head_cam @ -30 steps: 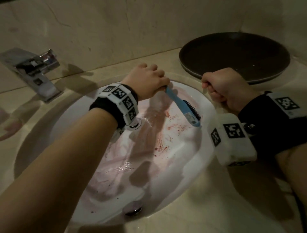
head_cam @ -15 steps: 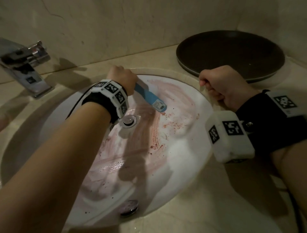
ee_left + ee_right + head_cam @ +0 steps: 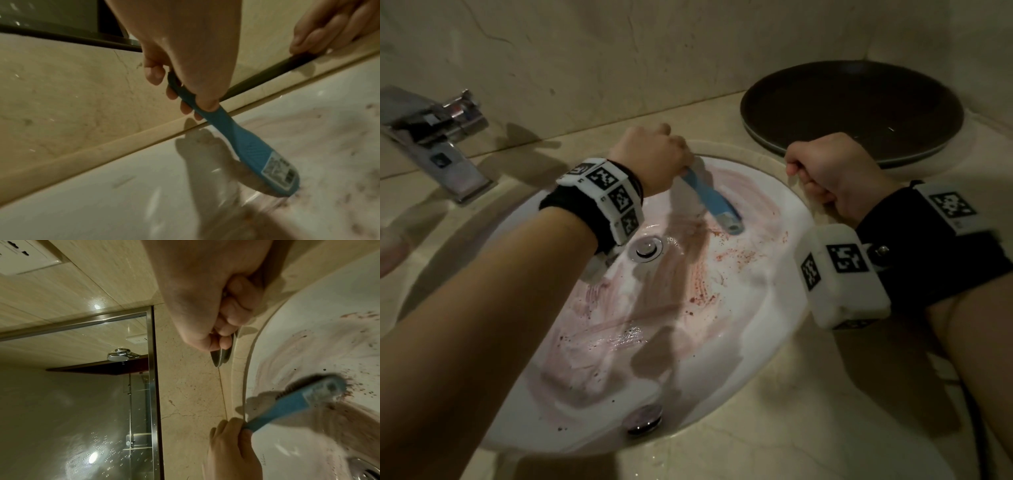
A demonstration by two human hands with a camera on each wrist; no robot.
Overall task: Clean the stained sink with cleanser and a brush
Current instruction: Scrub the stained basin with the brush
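Scrubbing away: left hand has its fingers wrapped round the blue brush handle, bristle end down on the pink-stained sink bowl just ahead of that hand, near the drain. Right hand is balled into a fist holding nothing, parked on the worktop at the sink's rim, dark plate right behind it.

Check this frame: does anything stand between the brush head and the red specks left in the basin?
Nothing visible does. The left hand grips the blue brush, whose head sits on the sink wall right beside the red specks. The right hand rests fisted at the rim, clear of the path.
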